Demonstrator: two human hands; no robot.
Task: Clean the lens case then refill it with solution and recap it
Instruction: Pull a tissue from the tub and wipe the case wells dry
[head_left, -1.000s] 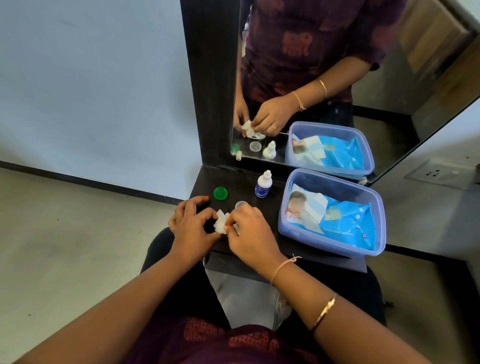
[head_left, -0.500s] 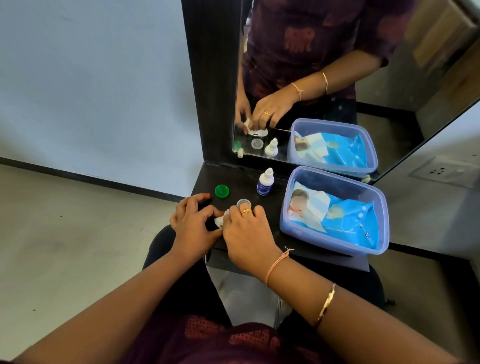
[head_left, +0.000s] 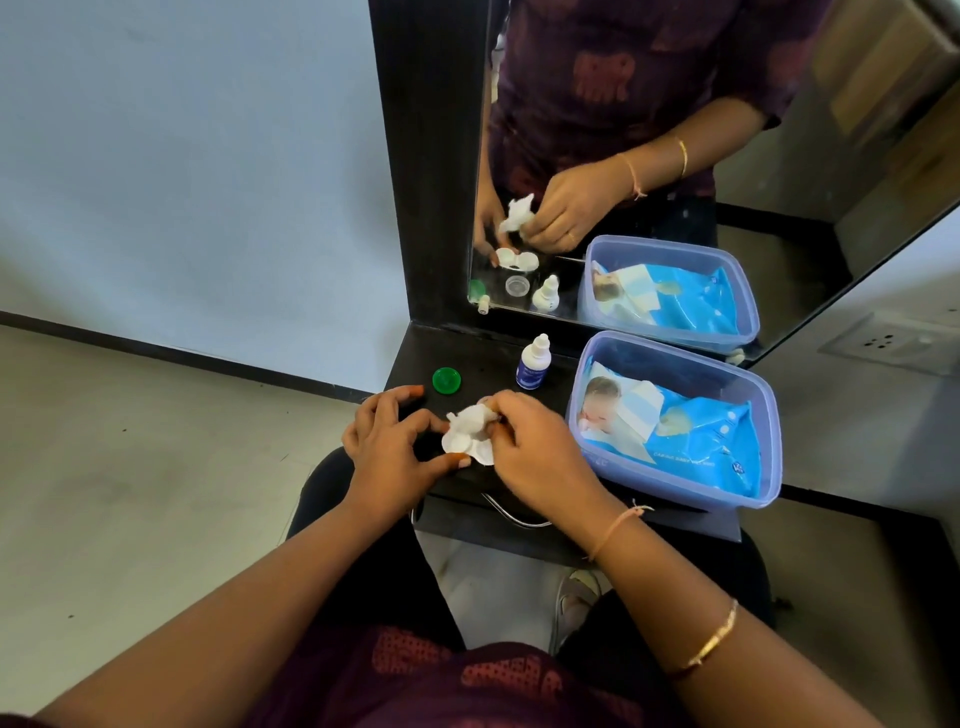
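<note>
At the dark shelf's (head_left: 483, 358) front edge, the left hand (head_left: 389, 447) pinches the smooth white twin-cup lens case (head_left: 465, 448). The right hand (head_left: 535, 457) pinches a crumpled tissue (head_left: 475, 417) just above it. Farther back — a round green cap (head_left: 446, 380), a small dropper bottle (head_left: 532, 364). At the right edge sits a translucent plastic tub (head_left: 675, 500).

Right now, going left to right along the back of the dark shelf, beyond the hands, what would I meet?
Round green plastic cap → small white dropper bottle with a blue label → translucent blue plastic tub holding a blue wipes pack.
</note>
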